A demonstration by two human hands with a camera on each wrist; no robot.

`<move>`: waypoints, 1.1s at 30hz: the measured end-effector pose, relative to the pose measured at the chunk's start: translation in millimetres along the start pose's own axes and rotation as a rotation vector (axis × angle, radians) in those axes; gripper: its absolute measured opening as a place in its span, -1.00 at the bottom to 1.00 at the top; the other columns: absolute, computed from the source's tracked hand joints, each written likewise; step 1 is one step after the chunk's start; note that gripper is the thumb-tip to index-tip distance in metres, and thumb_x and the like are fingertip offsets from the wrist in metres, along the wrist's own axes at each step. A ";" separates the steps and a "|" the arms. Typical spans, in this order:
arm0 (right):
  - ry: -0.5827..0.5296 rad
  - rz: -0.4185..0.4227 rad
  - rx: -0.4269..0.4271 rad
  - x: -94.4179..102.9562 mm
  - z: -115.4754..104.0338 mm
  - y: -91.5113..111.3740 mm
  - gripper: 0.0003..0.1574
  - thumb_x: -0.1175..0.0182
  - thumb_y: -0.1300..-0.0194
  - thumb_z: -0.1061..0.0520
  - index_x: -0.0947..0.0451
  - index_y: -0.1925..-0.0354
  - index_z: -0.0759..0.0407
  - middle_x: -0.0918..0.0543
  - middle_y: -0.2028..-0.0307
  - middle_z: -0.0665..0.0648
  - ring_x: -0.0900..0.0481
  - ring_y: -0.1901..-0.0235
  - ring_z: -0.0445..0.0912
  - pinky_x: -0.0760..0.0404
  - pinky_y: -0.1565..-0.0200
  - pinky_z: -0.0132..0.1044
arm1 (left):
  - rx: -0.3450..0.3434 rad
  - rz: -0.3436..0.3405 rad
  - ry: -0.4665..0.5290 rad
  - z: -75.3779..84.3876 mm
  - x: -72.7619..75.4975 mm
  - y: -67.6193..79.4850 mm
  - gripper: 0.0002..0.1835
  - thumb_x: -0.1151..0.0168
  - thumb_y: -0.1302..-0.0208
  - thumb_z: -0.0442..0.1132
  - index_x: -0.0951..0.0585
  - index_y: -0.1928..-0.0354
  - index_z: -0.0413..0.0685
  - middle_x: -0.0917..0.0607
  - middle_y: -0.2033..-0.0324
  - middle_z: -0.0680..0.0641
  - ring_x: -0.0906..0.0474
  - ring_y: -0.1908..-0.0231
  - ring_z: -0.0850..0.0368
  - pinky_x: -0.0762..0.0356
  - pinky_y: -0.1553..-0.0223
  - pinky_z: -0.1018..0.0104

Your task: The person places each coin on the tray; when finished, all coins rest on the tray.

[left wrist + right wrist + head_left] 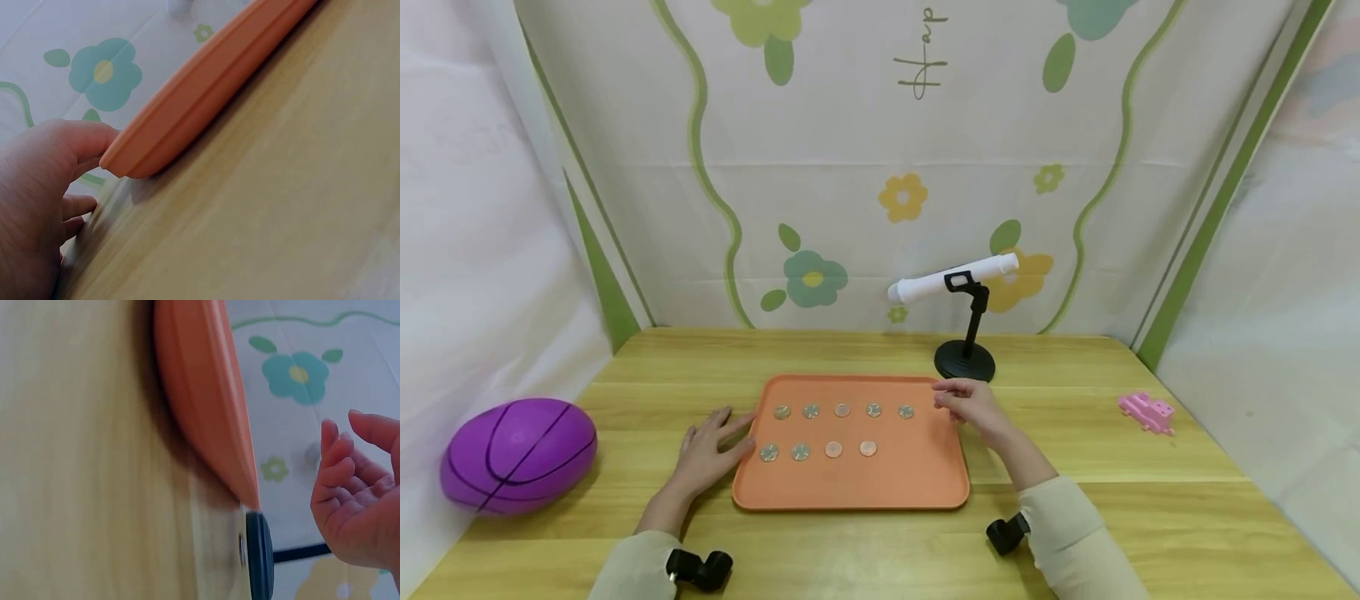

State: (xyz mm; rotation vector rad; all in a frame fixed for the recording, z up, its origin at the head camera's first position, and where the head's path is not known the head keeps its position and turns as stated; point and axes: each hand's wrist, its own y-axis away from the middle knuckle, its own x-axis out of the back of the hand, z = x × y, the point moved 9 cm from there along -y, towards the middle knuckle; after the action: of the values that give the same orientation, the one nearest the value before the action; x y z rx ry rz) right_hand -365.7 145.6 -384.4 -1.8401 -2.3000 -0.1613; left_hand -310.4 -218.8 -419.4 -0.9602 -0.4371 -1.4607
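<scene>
An orange tray lies on the table, bearing two rows of round coins. The back row includes a coin of copper colour among silvery and brassy ones. In the front row, silvery coins lie left of two coppery coins. At the tray's left edge, my left hand touches the rim with thumb and index finger, the other fingers spread on the table. Above the tray's back right corner hovers my right hand. Its fingers are loosely bent, the thumb apart from them, with nothing between them in the right wrist view.
Behind the tray, a white microphone rests in a black stand. A purple ball with black lines sits at the far left. A small pink toy lies toward the right edge. Patterned cloth hangs behind the table.
</scene>
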 end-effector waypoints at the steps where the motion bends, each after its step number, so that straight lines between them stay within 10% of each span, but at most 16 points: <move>1: 0.000 0.013 0.001 6.4 1.7 -0.8 -0.63 -0.07 -0.18 0.25 -0.42 0.07 0.47 -0.58 0.39 0.27 -0.33 0.65 -0.11 -0.30 0.56 -0.30 | 0.001 0.001 0.000 -0.1 0.0 -0.1 -0.49 -0.11 -0.13 -0.03 -0.43 -0.10 -0.11 -0.16 -0.13 -0.44 0.07 -0.15 -0.36 0.30 -0.01 -0.29; 13: -0.003 0.151 -0.080 61.7 44.0 -6.1 -0.54 -0.11 -0.15 0.23 -0.36 0.02 0.51 -0.57 0.36 0.23 -0.42 0.51 -0.05 -0.40 0.48 -0.29 | -0.010 0.001 -0.002 1.4 -1.2 -3.9 -0.50 -0.10 -0.13 -0.03 -0.43 -0.10 -0.11 -0.17 -0.13 -0.43 0.06 -0.15 -0.35 0.30 -0.01 -0.28; 33: 0.186 0.147 -0.059 63.4 68.7 -8.4 -0.61 -0.21 -0.04 0.24 -0.48 0.14 0.44 -0.49 0.51 0.10 -0.33 0.59 -0.18 -0.34 0.59 -0.40 | 0.006 0.009 -0.001 -2.9 -1.3 0.3 -0.50 -0.11 -0.12 -0.03 -0.44 -0.09 -0.10 -0.18 -0.13 -0.42 0.06 -0.15 -0.36 0.30 -0.01 -0.28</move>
State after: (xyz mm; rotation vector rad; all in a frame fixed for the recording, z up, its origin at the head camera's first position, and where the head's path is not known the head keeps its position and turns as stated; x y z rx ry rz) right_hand -392.8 218.1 -437.4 -1.9252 -2.0489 -0.3652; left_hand -311.1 -220.2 -422.1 -0.9569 -0.4371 -1.4496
